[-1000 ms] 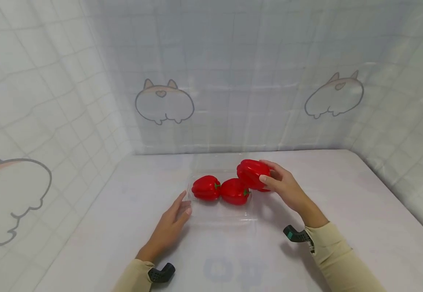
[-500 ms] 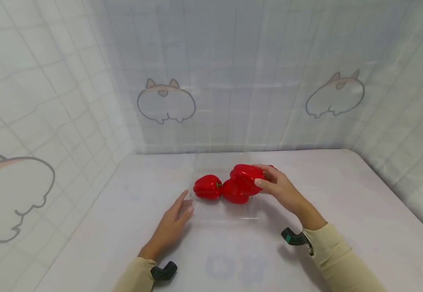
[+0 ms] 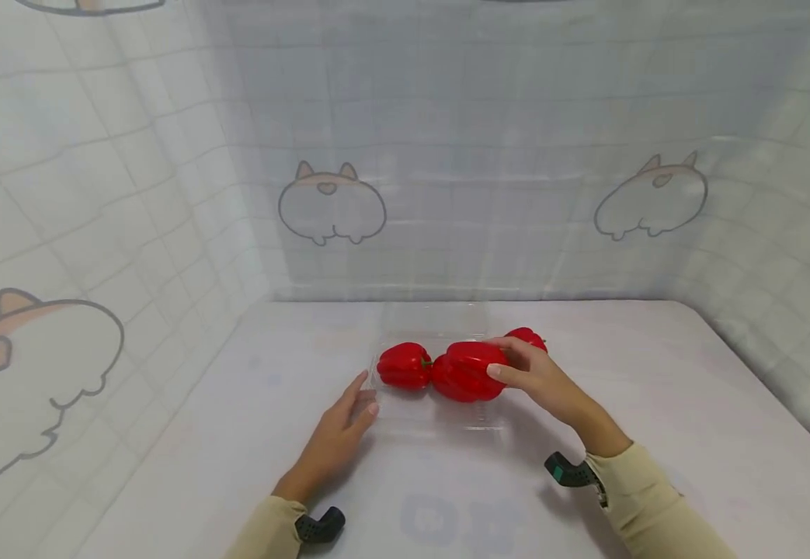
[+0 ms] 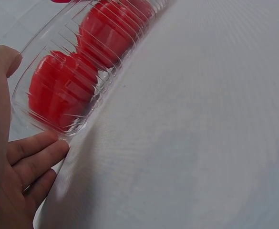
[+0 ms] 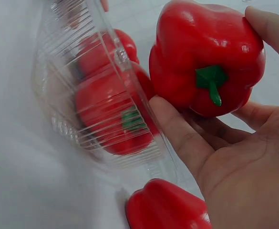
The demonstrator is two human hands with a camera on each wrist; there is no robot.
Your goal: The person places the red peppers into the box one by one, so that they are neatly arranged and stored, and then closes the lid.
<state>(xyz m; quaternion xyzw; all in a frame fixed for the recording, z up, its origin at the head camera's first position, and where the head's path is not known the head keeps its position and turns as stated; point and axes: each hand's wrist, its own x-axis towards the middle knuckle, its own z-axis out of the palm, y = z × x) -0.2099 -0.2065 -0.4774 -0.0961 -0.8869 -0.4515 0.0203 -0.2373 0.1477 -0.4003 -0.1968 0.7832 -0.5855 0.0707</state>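
The right hand (image 3: 547, 388) grips a red bell pepper (image 5: 206, 57), thumb and fingers spread about as wide as the pepper itself. It is at the right end of a clear ribbed container (image 5: 58, 71), which sits roughly midway between the left and right edges of the tabletop (image 3: 656, 404), nearer the back edge. Inside lie the left pepper (image 3: 403, 366) and the right pepper (image 5: 103, 102), in a row; whether the held one touches the latter, I cannot tell. The left hand (image 3: 335, 439) is loosely open, gripping nothing, its fingertips and thumb at the container's left end. A fourth pepper (image 3: 527, 337) lies beyond the right hand, partly hidden, toward the back right corner
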